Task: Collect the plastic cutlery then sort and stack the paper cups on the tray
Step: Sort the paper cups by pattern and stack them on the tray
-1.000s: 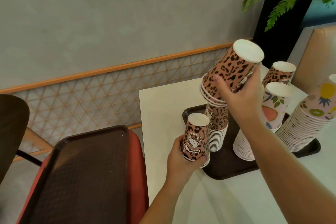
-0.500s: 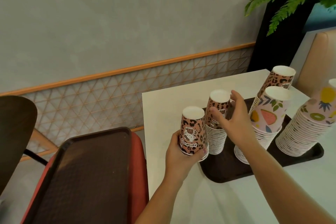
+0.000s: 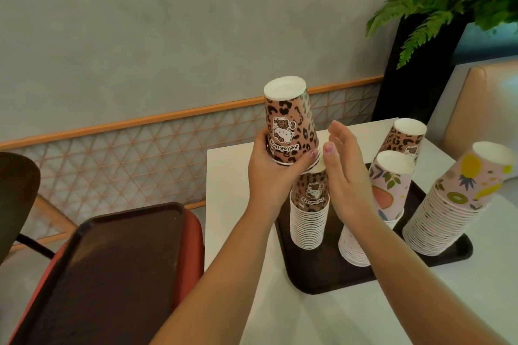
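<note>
Left hand: my left hand (image 3: 269,173) is wrapped round the rim end of a small nest of inverted leopard-print paper cups (image 3: 290,123), thumb across the front, holding it in the air.
Right hand: my right hand (image 3: 346,176) holds nothing; its fingers are straight and apart, palm turned toward the held cups.
Target stack: a tall inverted stack of matching leopard-print paper cups (image 3: 309,213) stands at the near-left end of the dark brown plastic tray (image 3: 322,274), directly under the held nest.
Other stacks: a fruit-print pink cup stack (image 3: 388,193), a second, leaning fruit-print stack (image 3: 459,202) and a further leopard-print stack (image 3: 405,138) share the tray, which lies on the white table (image 3: 224,193).
Cutlery: none visible here.
Step in hand, as I judge it: capping the target stack with the held nest.
Doing it well: I should line up the open mouth squarely over the top cup, lower straight down, and let my free palm steady the column so it neither tilts nor nudges the fruit-print stack beside it.
Risk: a skewed entry would jam the rims or topple the tall column.
</note>
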Demonstrator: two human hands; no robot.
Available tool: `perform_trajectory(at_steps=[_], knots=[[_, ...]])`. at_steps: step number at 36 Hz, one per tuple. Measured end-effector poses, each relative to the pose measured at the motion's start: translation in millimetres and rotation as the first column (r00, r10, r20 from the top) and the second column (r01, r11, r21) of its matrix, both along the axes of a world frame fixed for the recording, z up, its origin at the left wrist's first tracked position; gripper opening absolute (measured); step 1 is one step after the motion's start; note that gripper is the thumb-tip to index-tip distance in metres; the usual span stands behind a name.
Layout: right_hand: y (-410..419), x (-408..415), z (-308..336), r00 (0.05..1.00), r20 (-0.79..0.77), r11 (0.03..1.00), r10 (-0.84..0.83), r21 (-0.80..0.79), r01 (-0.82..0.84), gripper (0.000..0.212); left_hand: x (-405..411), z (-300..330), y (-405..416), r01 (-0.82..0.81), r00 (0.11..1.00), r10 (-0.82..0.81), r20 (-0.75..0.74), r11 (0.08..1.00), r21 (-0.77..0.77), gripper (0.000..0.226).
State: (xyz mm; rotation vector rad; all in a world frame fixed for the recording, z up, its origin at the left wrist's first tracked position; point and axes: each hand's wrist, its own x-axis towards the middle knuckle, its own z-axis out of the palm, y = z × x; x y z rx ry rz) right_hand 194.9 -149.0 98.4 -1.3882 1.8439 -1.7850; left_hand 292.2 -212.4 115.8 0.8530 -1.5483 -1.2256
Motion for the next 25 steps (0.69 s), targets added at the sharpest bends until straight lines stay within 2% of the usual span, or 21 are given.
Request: perform_trajectory(at_steps=[6, 12, 20, 25], knots=[[0.9, -7.4, 5.6, 0.999, -0.054, 1.000, 0.004, -0.004, -0.004, 0.061, -23.4, -15.7, -6.8, 0.022, 0.997, -0.025, 0.068, 0.999, 0.048, 0.061], [10.7, -14.4, -0.9, 0.988, -0.154, 1.000, -0.022, -0.023, 0.018, 0.060, -33.6, -51.8, -6.6, 0.006, 0.986, -0.019, 0.166, 0.997, 0.075, 0.069], [42.0, -28.8, 11.8, 0.933, -0.330, 0.960, -0.142, -0.275, 0.049, 0.031, -41.7, -84.2, -0.9, 0.016, 0.955, -0.038, 0.295, 0.997, 0.077, 0.075], [58.6, -47.3, 2.6, 0.884, -0.326, 0.898, -0.337, -0.393, 0.197, 0.037, -44.0, -95.6, 1.6, -0.018, 0.945, -0.005, 0.327, 0.997, 0.069, 0.074]])
